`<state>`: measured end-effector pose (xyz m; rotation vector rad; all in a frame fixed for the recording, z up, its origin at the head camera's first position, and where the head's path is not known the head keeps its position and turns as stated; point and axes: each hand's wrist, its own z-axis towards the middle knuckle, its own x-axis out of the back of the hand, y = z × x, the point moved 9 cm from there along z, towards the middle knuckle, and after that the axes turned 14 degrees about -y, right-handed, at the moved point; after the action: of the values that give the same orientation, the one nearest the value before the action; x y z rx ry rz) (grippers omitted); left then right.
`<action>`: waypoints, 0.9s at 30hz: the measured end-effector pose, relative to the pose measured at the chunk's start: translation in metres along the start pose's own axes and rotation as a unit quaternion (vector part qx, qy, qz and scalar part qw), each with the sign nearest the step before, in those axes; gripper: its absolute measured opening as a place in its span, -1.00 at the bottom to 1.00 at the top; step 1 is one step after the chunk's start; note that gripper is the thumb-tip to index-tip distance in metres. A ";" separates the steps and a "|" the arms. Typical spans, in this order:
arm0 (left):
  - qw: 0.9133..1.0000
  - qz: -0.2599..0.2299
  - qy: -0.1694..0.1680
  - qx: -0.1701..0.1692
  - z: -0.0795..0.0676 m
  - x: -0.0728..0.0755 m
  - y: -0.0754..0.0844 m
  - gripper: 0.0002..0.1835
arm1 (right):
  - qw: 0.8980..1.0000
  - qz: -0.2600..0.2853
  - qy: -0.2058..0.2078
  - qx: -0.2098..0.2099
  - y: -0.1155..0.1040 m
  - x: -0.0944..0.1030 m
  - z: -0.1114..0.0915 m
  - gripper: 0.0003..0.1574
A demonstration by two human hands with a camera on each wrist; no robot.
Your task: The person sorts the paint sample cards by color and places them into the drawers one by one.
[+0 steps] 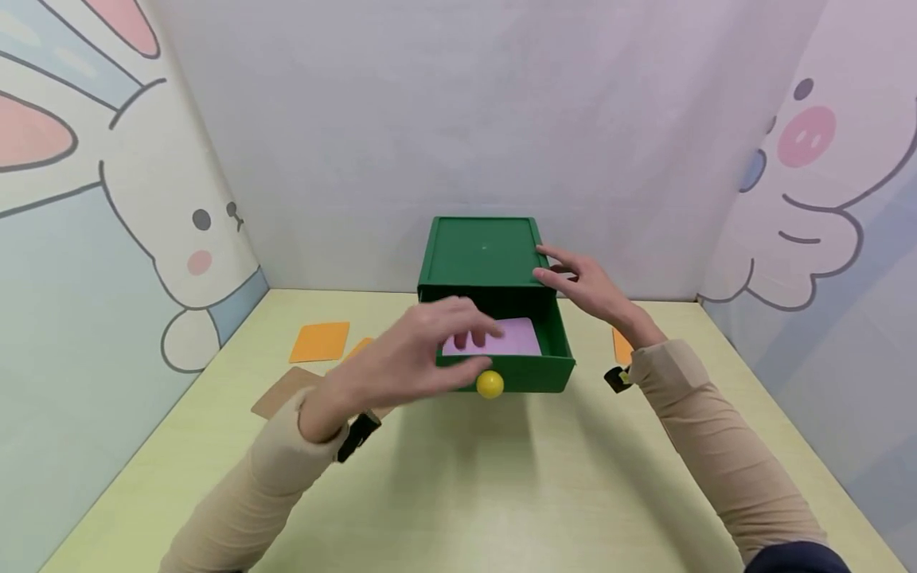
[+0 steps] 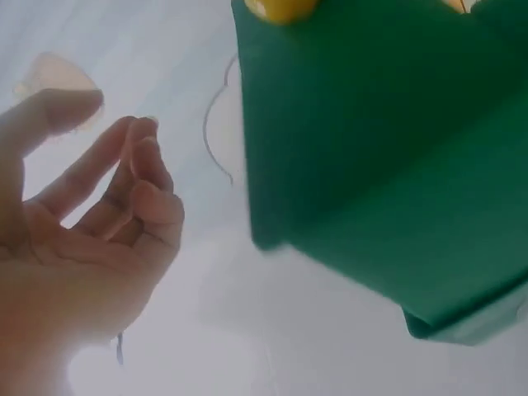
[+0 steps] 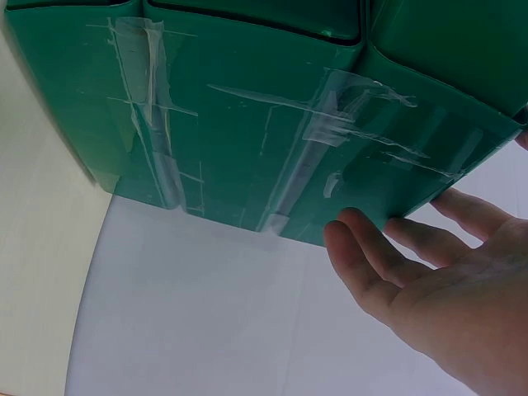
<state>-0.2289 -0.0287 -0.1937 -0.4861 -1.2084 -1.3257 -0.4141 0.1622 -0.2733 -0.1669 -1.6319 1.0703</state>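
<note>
A green drawer cabinet stands against the back wall, its drawer pulled out at the front with a round yellow knob. A lilac card lies inside that drawer. My left hand hovers over the drawer's front left corner, fingers loosely bent, partly covering the card; in the left wrist view it holds nothing and is apart from the green drawer. My right hand rests its fingertips at the cabinet's upper right edge. The right wrist view shows clear tape across the cabinet's green side.
On the table at left lie an orange card and a brown card, with another orange card partly behind my left hand. One more orange card lies by my right wrist. Printed cartoon walls enclose the sides.
</note>
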 end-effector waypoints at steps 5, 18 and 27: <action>0.999 -0.012 -0.028 -0.009 -0.009 -0.032 0.019 -0.83 | 1.000 0.011 0.001 -0.001 0.000 -0.001 -0.002 -0.27; 0.891 -0.350 -0.078 0.280 -0.043 -0.123 -0.048 -0.59 | 1.000 0.005 0.002 -0.005 0.001 0.000 -0.003 -0.25; 0.756 -0.589 0.043 0.282 -0.039 -0.143 -0.063 -0.36 | 1.000 0.006 0.003 0.001 0.000 0.000 -0.002 -0.27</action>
<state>-0.2427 -0.0113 -0.3528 0.9569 -1.8279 -1.8092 -0.4122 0.1633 -0.2732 -0.1800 -1.6258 1.0797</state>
